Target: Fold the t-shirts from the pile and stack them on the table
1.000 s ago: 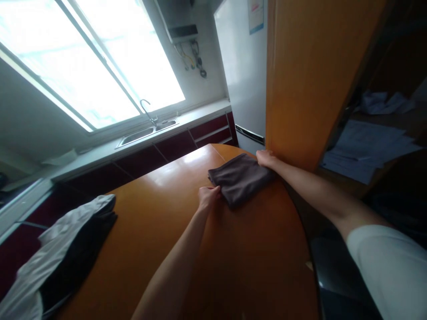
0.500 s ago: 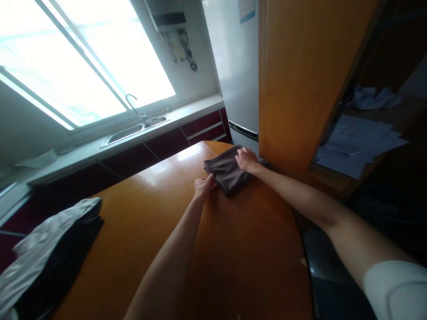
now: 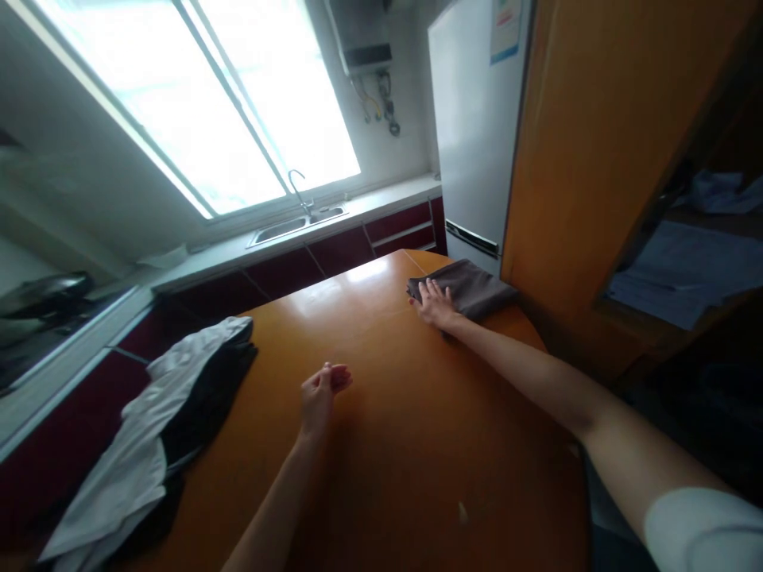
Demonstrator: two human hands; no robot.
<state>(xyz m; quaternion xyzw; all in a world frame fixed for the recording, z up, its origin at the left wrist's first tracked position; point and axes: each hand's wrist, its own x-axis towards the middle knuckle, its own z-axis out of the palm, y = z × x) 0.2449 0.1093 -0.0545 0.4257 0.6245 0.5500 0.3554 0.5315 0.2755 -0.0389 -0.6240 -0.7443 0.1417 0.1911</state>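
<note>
A folded dark grey-brown cloth (image 3: 477,287) lies flat near the far right edge of the wooden table (image 3: 381,445). On its left end rests my right hand (image 3: 435,303), open, fingers spread and pressing down; it covers part of the folded edge. My left hand (image 3: 322,389) is off the cloth, above the middle of the table. Its fingers are loosely bent, thumb uppermost, and nothing shows in it. At the table's left edge lies a heap of clothing, with a light grey garment (image 3: 137,445) and a black garment (image 3: 206,397) overlapping.
Beyond the table runs a counter with a sink (image 3: 292,226) under a bright window. A refrigerator (image 3: 477,119) and an orange wooden panel (image 3: 590,159) stand close behind the table's right end. Papers (image 3: 691,270) lie on a shelf at right. A pan (image 3: 53,290) sits far left.
My left hand has let go of the cloth's near corner and moved left. My right hand slid from the cloth's right side to its left end. The view has turned left.
</note>
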